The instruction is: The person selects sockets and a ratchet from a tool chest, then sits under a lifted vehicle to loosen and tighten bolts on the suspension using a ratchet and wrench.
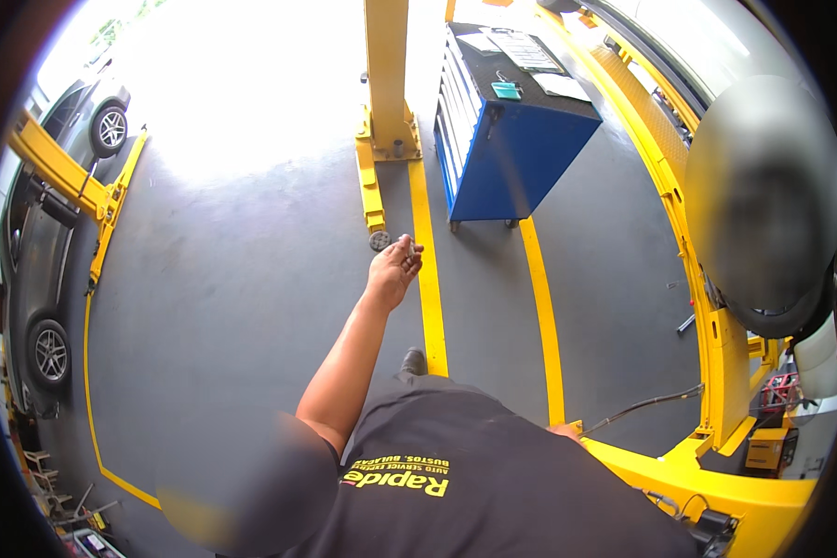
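My left hand (395,272) reaches forward at the end of a bare, outstretched arm. Its fingers are curled together round something small and pale that I cannot make out. Just beyond it, low over the floor, is the round dark pad (379,242) of a yellow lift arm (371,197). Only a sliver of my right hand (564,431) shows past my dark shirt (521,465), beside the end of a yellow lift frame (744,484). Its fingers are hidden. One dark shoe (413,361) shows below the left hand.
A blue tool cabinet (521,167) on casters stands ahead right, with papers, a clipboard (523,48) and a teal item on top. A yellow lift post (387,74) rises beside it. A dark hose (642,405) crosses the floor at right. Grey cars (42,279) stand far left.
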Demonstrator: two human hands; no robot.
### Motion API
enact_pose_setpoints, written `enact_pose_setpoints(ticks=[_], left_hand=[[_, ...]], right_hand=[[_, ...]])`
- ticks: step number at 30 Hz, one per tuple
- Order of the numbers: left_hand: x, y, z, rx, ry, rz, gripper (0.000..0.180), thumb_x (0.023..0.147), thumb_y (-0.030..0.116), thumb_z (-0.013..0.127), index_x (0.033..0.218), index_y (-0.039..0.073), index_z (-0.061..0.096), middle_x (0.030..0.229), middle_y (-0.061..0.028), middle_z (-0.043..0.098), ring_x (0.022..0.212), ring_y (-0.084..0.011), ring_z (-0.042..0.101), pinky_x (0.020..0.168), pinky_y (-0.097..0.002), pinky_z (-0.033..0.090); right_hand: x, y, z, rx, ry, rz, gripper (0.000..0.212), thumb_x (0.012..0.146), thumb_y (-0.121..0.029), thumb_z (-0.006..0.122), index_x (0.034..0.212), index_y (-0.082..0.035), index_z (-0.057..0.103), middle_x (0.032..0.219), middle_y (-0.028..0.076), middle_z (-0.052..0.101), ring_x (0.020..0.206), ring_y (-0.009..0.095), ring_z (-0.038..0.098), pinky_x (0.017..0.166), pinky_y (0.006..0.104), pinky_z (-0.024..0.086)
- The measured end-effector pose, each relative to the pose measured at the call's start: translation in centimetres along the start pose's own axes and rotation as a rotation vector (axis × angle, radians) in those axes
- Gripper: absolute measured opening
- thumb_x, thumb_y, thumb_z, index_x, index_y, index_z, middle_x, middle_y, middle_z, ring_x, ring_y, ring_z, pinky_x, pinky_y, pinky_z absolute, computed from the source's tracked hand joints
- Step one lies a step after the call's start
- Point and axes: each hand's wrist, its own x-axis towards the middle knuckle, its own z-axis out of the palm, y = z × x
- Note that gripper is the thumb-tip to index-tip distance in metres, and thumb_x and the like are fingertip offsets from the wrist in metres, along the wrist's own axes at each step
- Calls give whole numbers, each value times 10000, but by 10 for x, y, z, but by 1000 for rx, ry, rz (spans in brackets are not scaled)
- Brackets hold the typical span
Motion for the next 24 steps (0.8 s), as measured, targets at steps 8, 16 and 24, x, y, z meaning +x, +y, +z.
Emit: enact_pose_setpoints(ticks=[8,16,24], left_hand=[[289,94,87,105,-64,-37,187,1034,197,685,1153,61,636,1064,-47,711,931,-128,660,863,-284,544],[591,147,196,278,-4,-61,292,1038,175,563,1276,8,586,1155,-129,717,1054,-231,687,879,-371,563],[710,147,241,328,-1,-152,302,905,240,843,872,-14,683,847,-73,677,689,-169,616,620,-345,505]], right_hand=[[57,-311,-270,760,219,-243,240,1045,-199,610,1183,-16,681,675,-34,510,579,74,462,554,271,399],[145,-470,-341,842,208,-146,250,1047,-177,613,1219,-6,673,700,-36,517,612,65,470,592,245,396],[214,-584,-484,892,186,-209,274,1038,-185,621,1225,10,666,726,-32,527,621,52,442,601,238,392]])
